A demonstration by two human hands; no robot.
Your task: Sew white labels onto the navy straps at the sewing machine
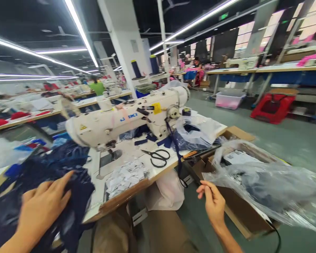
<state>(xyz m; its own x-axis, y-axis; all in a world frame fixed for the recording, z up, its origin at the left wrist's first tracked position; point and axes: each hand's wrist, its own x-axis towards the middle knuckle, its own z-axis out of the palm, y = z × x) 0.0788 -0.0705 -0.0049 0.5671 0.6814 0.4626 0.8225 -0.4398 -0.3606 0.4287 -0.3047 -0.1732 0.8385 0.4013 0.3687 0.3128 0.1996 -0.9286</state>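
Observation:
My left hand (43, 205) lies on a heap of navy fabric (71, 168) at the left of the sewing machine, its fingers stretched and somewhat apart, slightly blurred. Over the floor to the right is my right hand (212, 202), its thumb and fingers drawn together beside a corner of a clear plastic bag (274, 182). Whether anything sits between those fingertips I cannot make out. The white sewing machine (100, 126) stands between the hands. On its table are a pile of small white labels (127, 177) and black-handled scissors (160, 157).
An open cardboard box (242, 214) beneath the plastic bag is at my right. Navy scraps and another plastic bag (197, 131) lie behind the scissors. Thread cones (154, 65) stand behind the machine. A red crate (272, 107) and a clear bin (229, 99) are on the floor.

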